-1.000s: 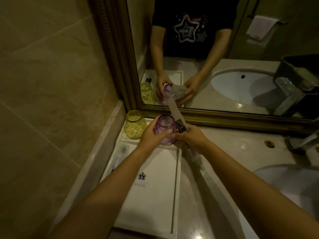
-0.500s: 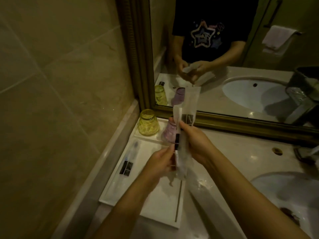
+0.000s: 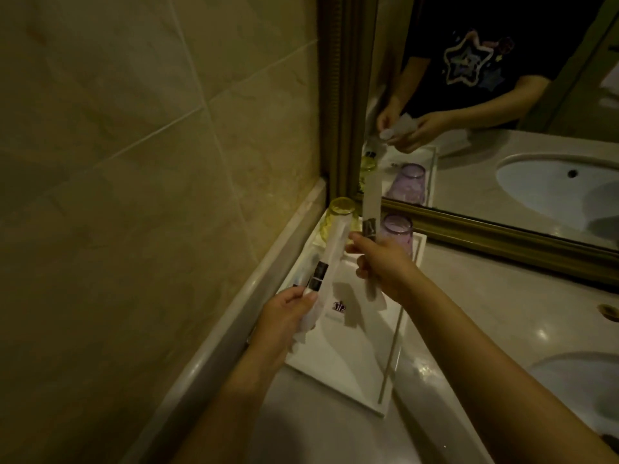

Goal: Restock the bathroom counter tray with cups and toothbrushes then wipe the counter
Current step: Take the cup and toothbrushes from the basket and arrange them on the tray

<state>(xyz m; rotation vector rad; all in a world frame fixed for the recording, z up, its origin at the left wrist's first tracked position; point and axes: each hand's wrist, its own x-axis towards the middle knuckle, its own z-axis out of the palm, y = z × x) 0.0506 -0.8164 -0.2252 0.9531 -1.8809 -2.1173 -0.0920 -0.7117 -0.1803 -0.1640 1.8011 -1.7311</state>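
The left hand (image 3: 288,316) holds one wrapped toothbrush (image 3: 330,254) near its bottom end, pinched between thumb and fingers. The packet leans up and away toward the yellow cup (image 3: 338,217). The right hand (image 3: 385,266) is closed around a second wrapped toothbrush (image 3: 371,209), which stands almost straight up in front of the mirror (image 3: 502,128). Each hand has its own packet, most likely so they can be laid down one at a time without sticking together.

Both hands are over the white tray (image 3: 351,356), which sits on the worktop (image 3: 485,313) in the left corner, right by the tiled wall (image 3: 134,162). The yellow cup and the purple cup (image 3: 397,231) stand upside down at the far end of the tray, side by side. Upside down probably keeps dust out of them. They leave the near part of the tray bare, so there is room for long flat things.

So the cups look done. I think the step now is putting the toothbrushes down flat on the tray, maybe along its left side. The packets are thin and floppy, so they could slide or bend when let go.

The sink (image 3: 569,380) is at the right. No cloth shows, and the wiping is not begun.
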